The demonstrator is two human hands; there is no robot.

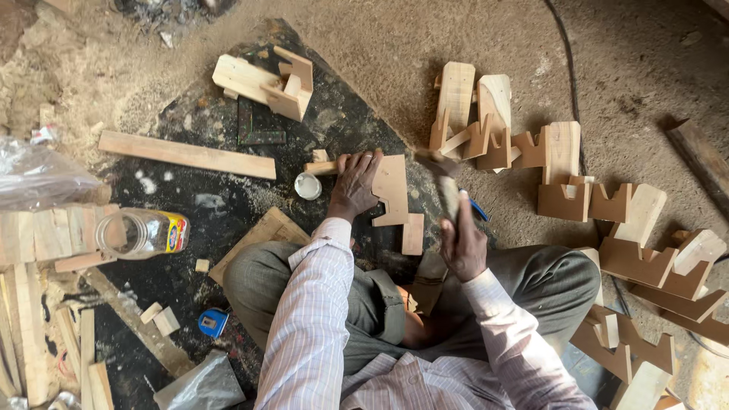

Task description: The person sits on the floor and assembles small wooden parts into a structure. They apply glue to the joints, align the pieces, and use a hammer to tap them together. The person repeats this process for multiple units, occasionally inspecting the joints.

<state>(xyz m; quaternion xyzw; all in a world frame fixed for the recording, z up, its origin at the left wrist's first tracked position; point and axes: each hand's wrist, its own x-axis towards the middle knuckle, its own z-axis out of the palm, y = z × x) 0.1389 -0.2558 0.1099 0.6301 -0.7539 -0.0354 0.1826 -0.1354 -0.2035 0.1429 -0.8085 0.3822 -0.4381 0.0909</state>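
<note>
Head view: left hand (354, 184) clamped on notched wood bracket (391, 191) at frame centre, on the floor; right hand (463, 243) closed around hammer (444, 186). Bracket looks light, stiff; hold its flat face.

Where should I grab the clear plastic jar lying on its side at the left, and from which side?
Grip the clear plastic jar across its round body near the labelled middle, coming from above. It lies on its side, mouth pointing left, with wood strips close at that end, so the top is the freest approach.

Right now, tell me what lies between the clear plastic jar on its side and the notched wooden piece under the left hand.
Head view: a small round white lid on the dark mat.
</note>
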